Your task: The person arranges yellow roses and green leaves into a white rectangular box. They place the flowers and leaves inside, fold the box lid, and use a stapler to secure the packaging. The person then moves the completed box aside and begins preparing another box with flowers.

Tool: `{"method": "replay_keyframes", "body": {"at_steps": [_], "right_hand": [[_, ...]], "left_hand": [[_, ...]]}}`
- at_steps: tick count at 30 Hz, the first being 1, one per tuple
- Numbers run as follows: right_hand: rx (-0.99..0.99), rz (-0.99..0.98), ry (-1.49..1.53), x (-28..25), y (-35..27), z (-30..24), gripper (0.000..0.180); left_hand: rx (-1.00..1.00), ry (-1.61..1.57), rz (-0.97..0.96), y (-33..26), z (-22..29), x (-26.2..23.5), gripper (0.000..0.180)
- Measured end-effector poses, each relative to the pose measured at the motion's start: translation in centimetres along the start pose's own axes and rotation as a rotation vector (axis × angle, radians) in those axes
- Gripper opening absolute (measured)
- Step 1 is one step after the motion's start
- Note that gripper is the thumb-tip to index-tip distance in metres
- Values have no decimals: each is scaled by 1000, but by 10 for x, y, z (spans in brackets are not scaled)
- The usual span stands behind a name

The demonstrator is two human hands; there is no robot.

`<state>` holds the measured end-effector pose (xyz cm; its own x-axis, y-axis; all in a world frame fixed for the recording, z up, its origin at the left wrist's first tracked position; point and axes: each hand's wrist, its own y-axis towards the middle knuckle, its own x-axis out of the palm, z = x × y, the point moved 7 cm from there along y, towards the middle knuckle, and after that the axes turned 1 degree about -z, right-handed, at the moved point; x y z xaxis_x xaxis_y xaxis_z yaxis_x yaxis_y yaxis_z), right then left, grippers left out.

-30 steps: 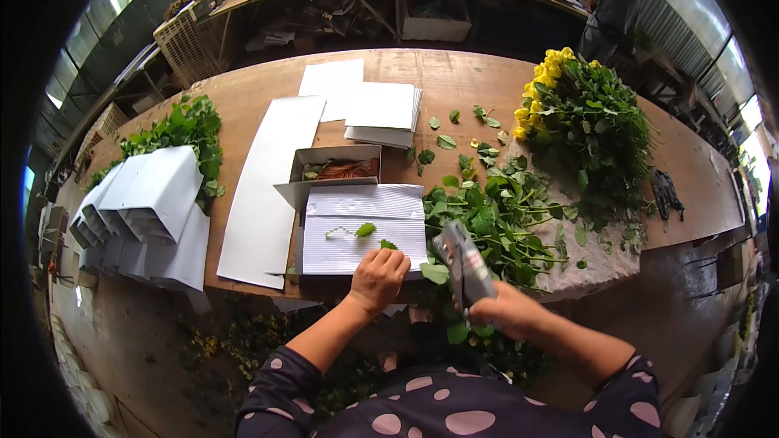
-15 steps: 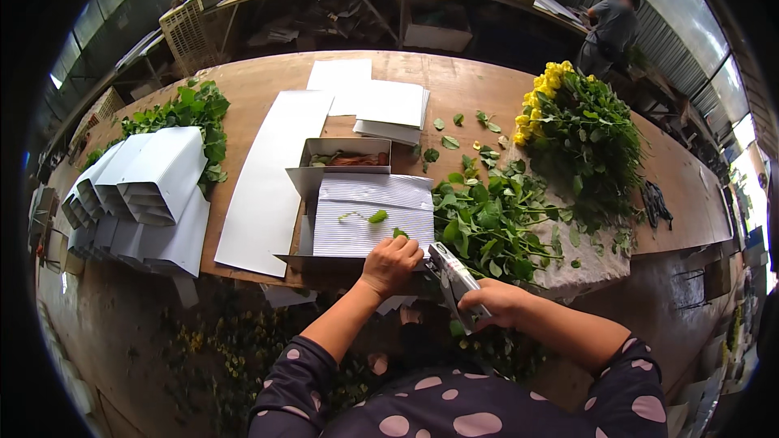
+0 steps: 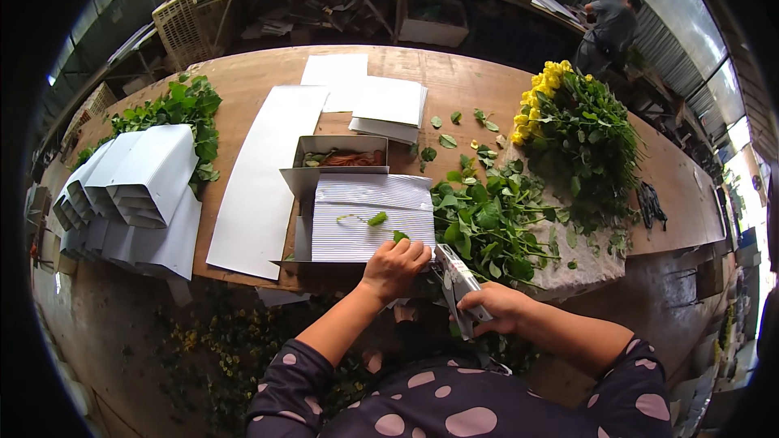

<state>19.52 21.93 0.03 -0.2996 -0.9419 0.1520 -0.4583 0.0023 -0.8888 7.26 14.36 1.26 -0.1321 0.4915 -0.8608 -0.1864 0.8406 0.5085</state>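
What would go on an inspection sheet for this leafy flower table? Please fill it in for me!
Surface: brown wooden table, with flat white sheets on it.
Job's things: ribbed white sheet with a small green leaf piece on top; silver metal stapler-like tool; yellow flowers with green leafy stems; white-wrapped leafy bundles at left.
Clutter: loose green leaves on the table; yellow and green plant scraps on the floor.
Hands: left hand at the ribbed sheet's near right edge, grip unclear; right hand closed around the tool.
Cables: nothing seen.
Surroundings: another person at upper right; tan slatted crate at upper left.
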Motion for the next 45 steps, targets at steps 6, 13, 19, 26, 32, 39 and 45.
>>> {"method": "replay_keyframes", "body": {"at_steps": [6, 13, 19, 26, 32, 39, 45], "right_hand": [[-53, -3, 37, 2, 6, -3, 26], [82, 20, -22, -1, 15, -21, 23], [149, 135, -299, -8, 14, -28, 27], [147, 105, 70, -25, -21, 11, 25], [6, 139, -16, -16, 7, 15, 23], [2, 1, 102, -22, 19, 26, 20], [-8, -41, -52, -5, -5, 2, 25]], "left_hand": [[94, -26, -15, -3, 3, 5, 5], [152, -81, -10, -1, 6, 2, 6], [117, -61, 9, -6, 6, 5, 10], [42, -44, 6, 2, 6, 6, 5], [186, -35, 14, 6, 17, 5, 1], [144, -46, -37, 6, 13, 4, 3], [-27, 2, 69, -6, -8, -10, 4]]}}
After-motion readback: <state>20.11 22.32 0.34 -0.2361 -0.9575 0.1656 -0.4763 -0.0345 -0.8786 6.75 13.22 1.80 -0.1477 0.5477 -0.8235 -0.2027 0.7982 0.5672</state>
